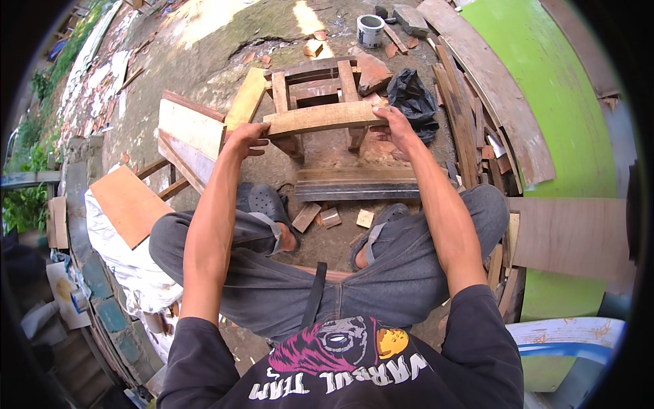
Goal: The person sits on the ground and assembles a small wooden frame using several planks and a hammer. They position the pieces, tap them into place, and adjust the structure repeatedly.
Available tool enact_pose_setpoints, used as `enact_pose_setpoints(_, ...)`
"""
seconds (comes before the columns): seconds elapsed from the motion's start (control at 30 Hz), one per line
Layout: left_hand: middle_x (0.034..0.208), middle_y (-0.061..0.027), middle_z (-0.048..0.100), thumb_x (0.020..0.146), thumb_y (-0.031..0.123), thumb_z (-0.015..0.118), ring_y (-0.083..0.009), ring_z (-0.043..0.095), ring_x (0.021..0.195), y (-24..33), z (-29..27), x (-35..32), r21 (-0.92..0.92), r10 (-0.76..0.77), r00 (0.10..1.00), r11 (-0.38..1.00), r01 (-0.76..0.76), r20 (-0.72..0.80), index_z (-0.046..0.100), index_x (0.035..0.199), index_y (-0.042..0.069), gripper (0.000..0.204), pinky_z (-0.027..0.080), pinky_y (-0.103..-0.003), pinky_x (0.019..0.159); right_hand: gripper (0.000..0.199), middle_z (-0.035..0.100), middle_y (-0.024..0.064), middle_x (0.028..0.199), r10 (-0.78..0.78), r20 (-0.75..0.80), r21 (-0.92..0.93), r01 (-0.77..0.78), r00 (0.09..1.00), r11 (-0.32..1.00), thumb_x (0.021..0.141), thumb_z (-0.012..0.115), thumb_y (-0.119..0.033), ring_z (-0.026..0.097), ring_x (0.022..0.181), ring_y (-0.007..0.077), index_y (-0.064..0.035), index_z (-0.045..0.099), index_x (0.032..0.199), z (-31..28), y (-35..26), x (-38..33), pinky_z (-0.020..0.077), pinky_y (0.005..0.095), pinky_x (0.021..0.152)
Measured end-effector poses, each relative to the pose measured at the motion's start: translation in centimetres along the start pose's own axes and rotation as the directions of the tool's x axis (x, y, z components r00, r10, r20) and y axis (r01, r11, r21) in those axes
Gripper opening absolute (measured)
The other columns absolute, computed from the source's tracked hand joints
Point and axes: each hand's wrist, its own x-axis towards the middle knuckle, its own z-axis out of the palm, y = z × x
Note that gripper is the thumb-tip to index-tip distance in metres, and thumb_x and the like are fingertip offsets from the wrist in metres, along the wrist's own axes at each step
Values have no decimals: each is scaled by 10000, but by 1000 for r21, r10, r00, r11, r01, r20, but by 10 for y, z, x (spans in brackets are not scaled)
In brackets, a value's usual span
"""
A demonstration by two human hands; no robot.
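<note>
A short wooden board (320,118) spans the near side of a small wooden frame (348,83) with short legs, standing on the ground in front of me. Whether the board is fastened to the frame, I cannot tell. My left hand (245,140) grips its left end, thumb on top and fingers partly curled. At the other end my right hand (396,129) holds it, thumb over the top edge. Between the frame and my feet, a dark-edged wooden plank (357,184) lies crosswise. Small wood offcuts (330,217) are scattered just below that plank.
A black plastic bag (413,102) and a reddish slab (372,73) are right of the frame. Farther back stands a white bucket (370,31). Long planks (455,123) and a green sheet (524,75) line the right; boards (133,204) lie left.
</note>
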Motion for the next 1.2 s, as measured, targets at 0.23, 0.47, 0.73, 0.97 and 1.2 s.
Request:
enact_pose_setpoints(0.23, 1275, -100, 575, 951, 386, 603, -291, 564, 1188, 2, 5, -1, 18, 16, 1000, 1000, -16, -11, 573, 1227, 42, 442, 468, -511, 976, 680, 495, 242, 1343, -709, -40, -775, 426, 704, 467, 882, 659, -326, 515, 1207, 390, -143, 380, 1473, -3, 5, 0, 409, 481, 1033)
enact_pose_setpoints(0.47, 1293, -119, 590, 935, 348, 630, -285, 597, 1126, -3, 7, -2, -37, 47, 998, 998, -48, -37, 590, 1252, 23, 456, 484, -499, 943, 547, 361, 258, 1471, -615, 265, -919, 388, 743, 73, 958, 545, -305, 480, 1241, 437, -153, 407, 1465, 10, -8, -23, 435, 491, 1027)
enact_pose_setpoints(0.73, 1210, -132, 630, 918, 330, 650, -286, 625, 1055, -5, 13, -7, -78, 82, 993, 993, -88, -81, 632, 1187, 5, 422, 503, -479, 861, 809, 176, 290, 1553, -494, 303, -946, 321, 815, -50, 838, 661, -189, 577, 1103, 466, -108, 236, 1522, 21, -17, -44, 519, 491, 892)
enact_pose_setpoints(0.97, 1072, -129, 660, 893, 304, 669, -253, 648, 906, -5, 14, -12, -98, 114, 986, 987, -126, -118, 663, 1084, -23, 379, 531, -444, 766, 781, 227, 287, 1525, -585, 269, -947, 322, 765, -15, 812, 639, -128, 600, 1038, 469, -112, 270, 1500, 24, -4, -37, 547, 507, 802)
enact_pose_setpoints(1.2, 989, -129, 676, 878, 285, 679, -247, 657, 827, -5, 13, -10, -91, 122, 984, 987, -135, -130, 675, 1015, -48, 360, 553, -421, 712, 802, 236, 280, 1518, -585, 263, -949, 313, 767, -16, 814, 637, -128, 579, 1067, 481, -119, 241, 1512, 27, -4, -38, 542, 511, 824)
